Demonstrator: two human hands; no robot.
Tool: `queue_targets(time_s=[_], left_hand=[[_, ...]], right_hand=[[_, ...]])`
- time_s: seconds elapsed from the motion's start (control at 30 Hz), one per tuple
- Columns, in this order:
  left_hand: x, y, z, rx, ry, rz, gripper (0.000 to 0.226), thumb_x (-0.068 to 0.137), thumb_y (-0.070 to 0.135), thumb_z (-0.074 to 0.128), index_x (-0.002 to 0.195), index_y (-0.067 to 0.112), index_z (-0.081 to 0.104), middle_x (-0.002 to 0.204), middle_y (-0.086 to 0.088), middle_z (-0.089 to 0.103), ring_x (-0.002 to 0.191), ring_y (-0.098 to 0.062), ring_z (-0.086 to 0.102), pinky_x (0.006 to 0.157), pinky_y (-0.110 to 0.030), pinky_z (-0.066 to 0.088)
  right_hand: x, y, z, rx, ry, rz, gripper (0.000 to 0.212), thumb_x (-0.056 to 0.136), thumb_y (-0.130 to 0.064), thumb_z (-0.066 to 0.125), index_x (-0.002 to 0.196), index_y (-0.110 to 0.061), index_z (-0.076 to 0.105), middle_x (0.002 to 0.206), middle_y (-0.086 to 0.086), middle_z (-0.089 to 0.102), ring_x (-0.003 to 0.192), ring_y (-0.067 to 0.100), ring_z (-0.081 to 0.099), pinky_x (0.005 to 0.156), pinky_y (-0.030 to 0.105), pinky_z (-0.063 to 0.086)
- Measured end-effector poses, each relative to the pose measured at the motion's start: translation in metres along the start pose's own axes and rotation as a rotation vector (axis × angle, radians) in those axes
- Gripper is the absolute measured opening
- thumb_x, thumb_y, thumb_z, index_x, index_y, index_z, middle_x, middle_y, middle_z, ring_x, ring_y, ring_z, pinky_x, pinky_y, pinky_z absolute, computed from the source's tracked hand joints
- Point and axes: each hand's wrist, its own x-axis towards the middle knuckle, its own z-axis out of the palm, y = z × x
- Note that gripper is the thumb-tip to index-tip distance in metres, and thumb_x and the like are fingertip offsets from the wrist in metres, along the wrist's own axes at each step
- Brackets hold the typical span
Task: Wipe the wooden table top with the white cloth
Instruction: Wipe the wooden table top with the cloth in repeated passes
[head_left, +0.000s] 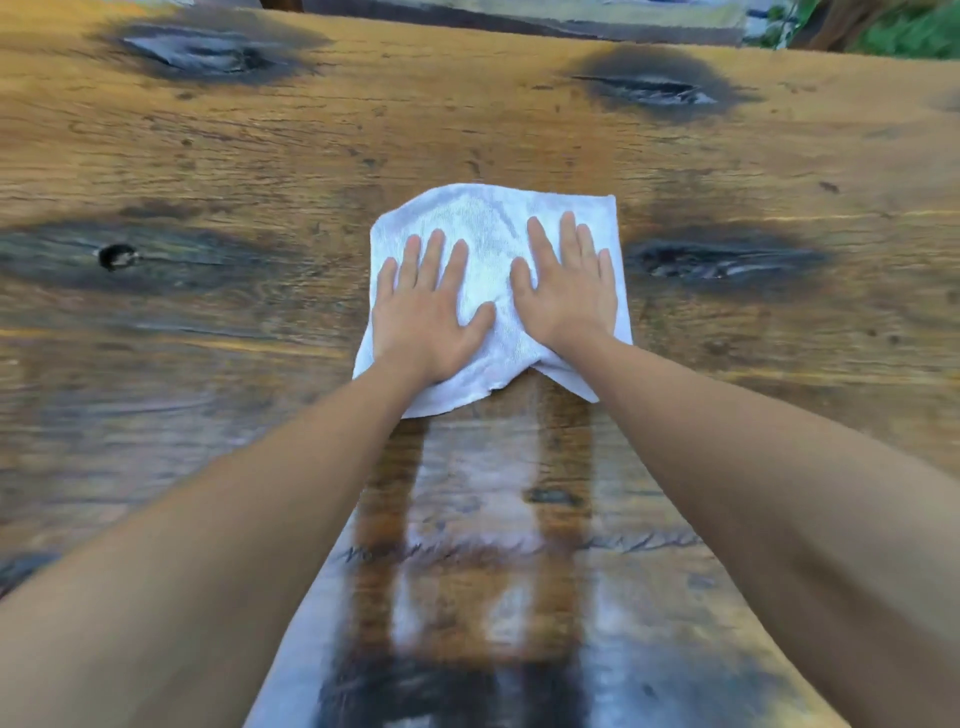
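With all fingers straight and slightly spread, both hands lie palm-down on the cloth (493, 244), gripping nothing. The left hand (423, 317) covers the near-left part of the cloth, its thumb pointing right toward the centre. The right hand (569, 291) covers the right part, set slightly farther than the left, its thumb pointing left. The thumbs are near each other but apart, with a wrinkled strip of cloth between them. The cloth is white terry, spread flat near the middle of the table (260, 156); its near edge is bunched and uneven between the wrists. Both bare forearms extend from the near corners of the view. The table is brown wood with visible grain and several dark knots (717, 260) left, right and far of the cloth. Between the forearms the near surface is glossy and reflective. Green foliage (914, 26) shows past the far right edge.
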Motion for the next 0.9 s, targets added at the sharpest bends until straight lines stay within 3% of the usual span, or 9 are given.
queue_targets(time_s=[0.5,0.9], left_hand=[[-0.149,0.037,0.013,0.002,-0.028,0.053,0.091,0.089,0.074,0.020,0.164,0.026,0.004,0.172,-0.003,-0.006,0.158,-0.024,-0.012,0.127,-0.049,-0.002],[-0.238,0.065,0.013,0.064,-0.112,0.109,0.097,0.088,0.074,0.015,0.163,0.014,0.003,0.170,-0.015,-0.011,0.157,-0.032,-0.017,0.126,-0.055,0.000]], right_hand=[[-0.173,0.038,-0.001,-0.003,-0.046,0.003,0.061,0.106,-0.056,0.019,0.163,-0.039,0.008,0.173,0.001,-0.005,0.159,0.018,-0.006,0.128,0.045,-0.001],[-0.268,0.057,0.002,0.022,-0.015,0.023,0.059,0.107,-0.052,0.022,0.163,-0.038,0.012,0.173,0.001,0.000,0.159,0.019,-0.003,0.128,0.045,0.002]])
